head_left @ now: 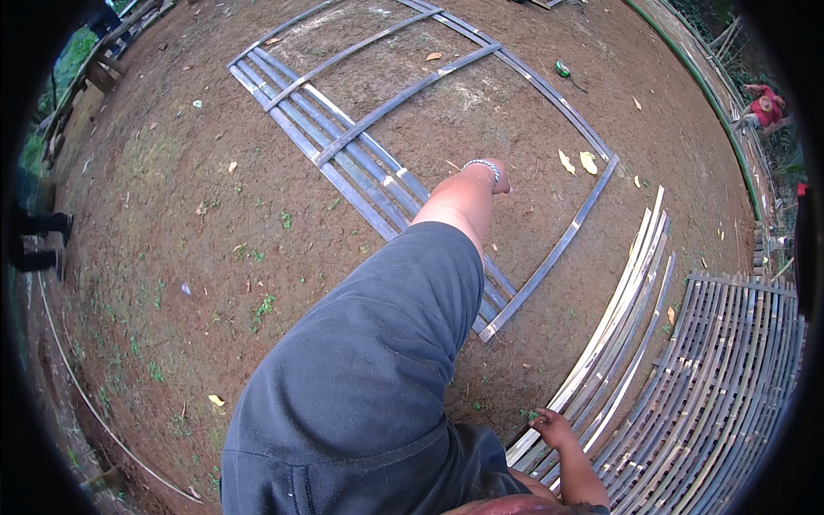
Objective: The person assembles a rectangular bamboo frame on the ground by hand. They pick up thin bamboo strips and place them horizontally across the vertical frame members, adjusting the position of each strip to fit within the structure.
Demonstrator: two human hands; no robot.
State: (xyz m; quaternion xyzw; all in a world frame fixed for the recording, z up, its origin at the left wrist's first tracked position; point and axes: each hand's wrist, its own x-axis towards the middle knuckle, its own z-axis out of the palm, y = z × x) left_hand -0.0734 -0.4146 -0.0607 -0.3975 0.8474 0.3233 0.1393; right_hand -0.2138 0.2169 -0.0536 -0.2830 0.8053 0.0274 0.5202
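Note:
My left arm, in a dark grey sleeve, reaches forward over a flat bamboo frame point(546, 247) lying on the ground. A braided black-and-white bracelet point(482, 163) circles its wrist. Beyond the wrist only a bit of my left hand point(503, 178) shows; its fingers are hidden. Long dark bamboo slats point(283, 123) lie side by side along the frame's left part, with crosspieces over them. At the lower right, my right hand point(554, 427) is beside a row of loose bamboo strips point(620, 292). Its fingers look apart, with nothing visible in them.
A large slatted bamboo panel point(721, 378) lies at the right. Near the frame's far right side rests a green tape measure point(562, 69). A person in red point(764, 107) is at the far right; another person's legs point(39, 236) show at the left. A pale cord point(86, 395) runs lower left.

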